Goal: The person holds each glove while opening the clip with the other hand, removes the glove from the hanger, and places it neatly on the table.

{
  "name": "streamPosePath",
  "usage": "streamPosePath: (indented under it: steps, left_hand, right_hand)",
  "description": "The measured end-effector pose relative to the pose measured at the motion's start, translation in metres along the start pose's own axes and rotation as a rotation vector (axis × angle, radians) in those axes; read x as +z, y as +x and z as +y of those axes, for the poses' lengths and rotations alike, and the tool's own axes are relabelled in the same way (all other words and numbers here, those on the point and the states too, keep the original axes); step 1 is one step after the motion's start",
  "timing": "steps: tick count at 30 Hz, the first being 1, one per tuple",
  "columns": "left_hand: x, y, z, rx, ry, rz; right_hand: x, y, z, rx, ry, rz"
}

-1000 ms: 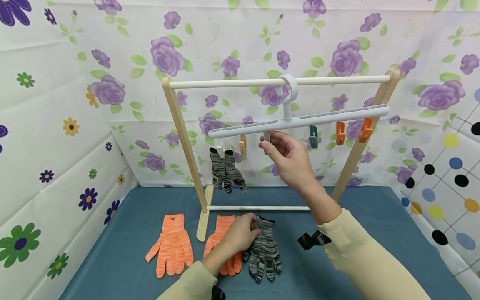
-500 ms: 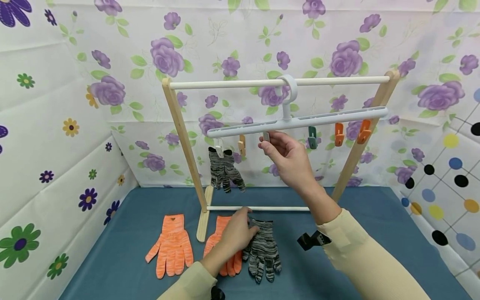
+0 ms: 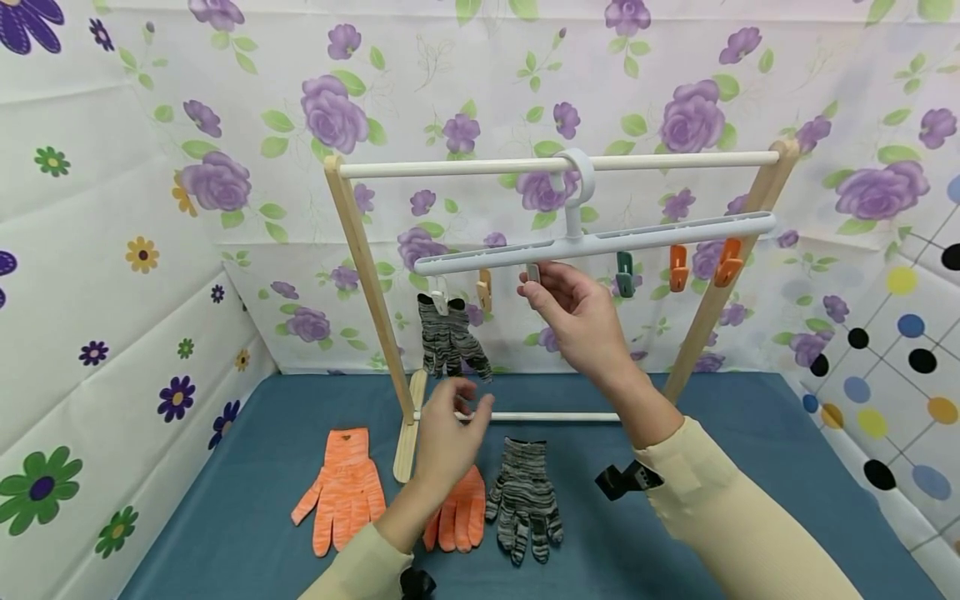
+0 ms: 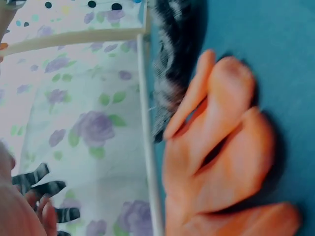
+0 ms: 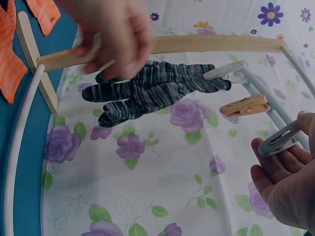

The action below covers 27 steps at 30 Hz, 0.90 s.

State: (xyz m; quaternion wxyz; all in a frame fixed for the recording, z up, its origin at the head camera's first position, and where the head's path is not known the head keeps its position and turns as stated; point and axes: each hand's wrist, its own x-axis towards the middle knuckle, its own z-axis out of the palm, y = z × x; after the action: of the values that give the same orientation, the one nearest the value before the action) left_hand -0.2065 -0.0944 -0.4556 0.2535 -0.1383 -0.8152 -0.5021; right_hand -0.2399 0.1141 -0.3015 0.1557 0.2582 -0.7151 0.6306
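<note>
My right hand (image 3: 581, 317) pinches a grey clothespin (image 5: 278, 142) that hangs under a light grey hanger (image 3: 637, 242). In front of the rack, my left hand (image 3: 446, 437) is raised with bent fingers and holds nothing. Just behind its fingertips hangs a black-and-grey knit glove (image 3: 447, 333), clipped at its cuff by a white clothespin (image 3: 439, 297). Another black-and-grey glove (image 3: 525, 496) lies flat on the table to the right of the left hand. Partly covered by that hand and wrist is an orange glove (image 3: 465, 512); a second orange glove (image 3: 345, 492) lies further left.
The hanger hooks over the white top bar (image 3: 450, 168) of a wooden rack (image 3: 365, 275). A yellow clothespin (image 3: 484, 289), a green clothespin (image 3: 625, 275) and two orange clothespins (image 3: 678, 268) hang from it. A low white bar (image 3: 555, 417) joins the rack's sides.
My left hand has let go of the black-and-grey glove on the table and moved up and left toward the hanging glove. The right hand stays at the grey clothespin.
</note>
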Motion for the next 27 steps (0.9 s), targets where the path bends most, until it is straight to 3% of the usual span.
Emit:
streamPosePath:
  steps: [5,9,11,14,20,27]
  left_hand:
    - [-0.015,0.018,0.002,0.147,-0.069,0.257]
    - [-0.030,0.037,0.008,0.195,-0.072,0.336]
    - [-0.036,0.044,0.018,0.192,-0.096,0.324]
    - [-0.042,0.054,0.024,0.176,-0.152,0.257]
    - [-0.047,0.070,0.028,0.036,-0.290,0.097]
    - [-0.047,0.079,0.027,-0.054,-0.404,0.091]
  right_hand:
    - [0.001,0.000,-0.001,-0.007,0.002,0.007]
    - [0.002,0.000,-0.001,-0.007,0.006,0.006]
    - [0.002,0.000,-0.001,-0.009,0.006,0.006]
    - [0.002,0.000,0.000,-0.009,0.005,0.006]
    - [0.001,0.000,0.000,-0.010,0.008,0.008]
    - [0.001,0.000,-0.001,-0.002,0.015,0.010]
